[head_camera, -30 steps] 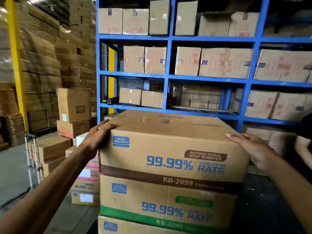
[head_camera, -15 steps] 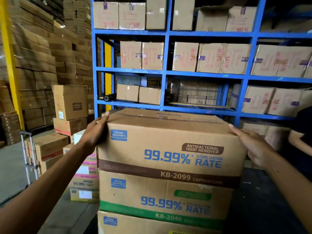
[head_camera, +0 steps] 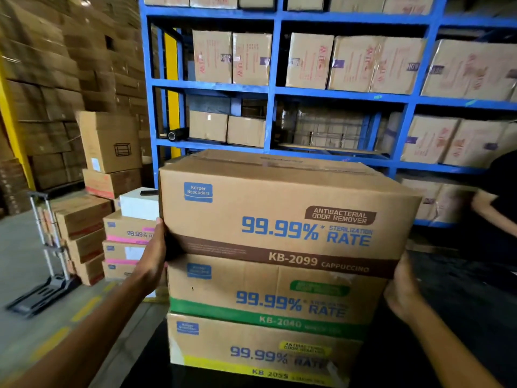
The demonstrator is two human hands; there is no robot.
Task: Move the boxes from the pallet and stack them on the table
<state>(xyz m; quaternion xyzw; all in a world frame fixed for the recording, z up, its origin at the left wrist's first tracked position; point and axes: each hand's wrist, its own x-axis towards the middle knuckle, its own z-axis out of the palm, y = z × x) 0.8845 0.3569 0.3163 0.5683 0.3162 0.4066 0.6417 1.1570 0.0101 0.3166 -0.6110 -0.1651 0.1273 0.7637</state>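
Atop the green-banded box (head_camera: 268, 298) on the dark table (head_camera: 461, 317), the brown-banded box (head_camera: 279, 217) sits clamped between my left hand (head_camera: 152, 261) and right hand (head_camera: 402, 289), so I'd square its edges before releasing.

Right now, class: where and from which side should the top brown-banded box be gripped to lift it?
Grip the brown-banded box at its two lower side edges, one hand from each side. It is too wide for one hand, and the left hand and right hand already sit at those bottom corners, above the green-banded box.
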